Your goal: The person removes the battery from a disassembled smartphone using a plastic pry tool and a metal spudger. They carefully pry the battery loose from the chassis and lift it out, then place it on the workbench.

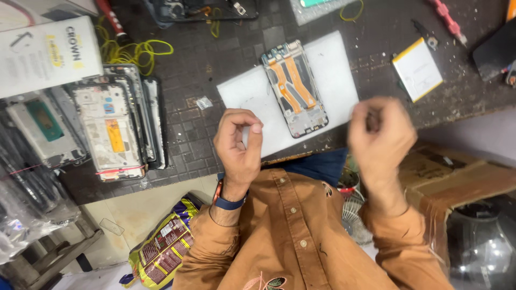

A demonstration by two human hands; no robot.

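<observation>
An opened phone frame [295, 88] with orange ribbon cables lies on a white mat [333, 80] on the dark workbench. My left hand [238, 145] hovers near the mat's front left edge, fingers curled, thumb and forefinger pinched together; whether something tiny is between them is not visible. My right hand [379, 134] is blurred, raised over the bench's front edge to the right of the mat, fingers curled inward with nothing clearly in them.
A stack of phone frames [115, 126] lies at the left, with a white box [48, 53] and yellow rubber bands [134, 51] behind. A flat white battery [418, 69] and a red screwdriver [446, 16] sit at the right. A cardboard box [457, 177] stands below the bench.
</observation>
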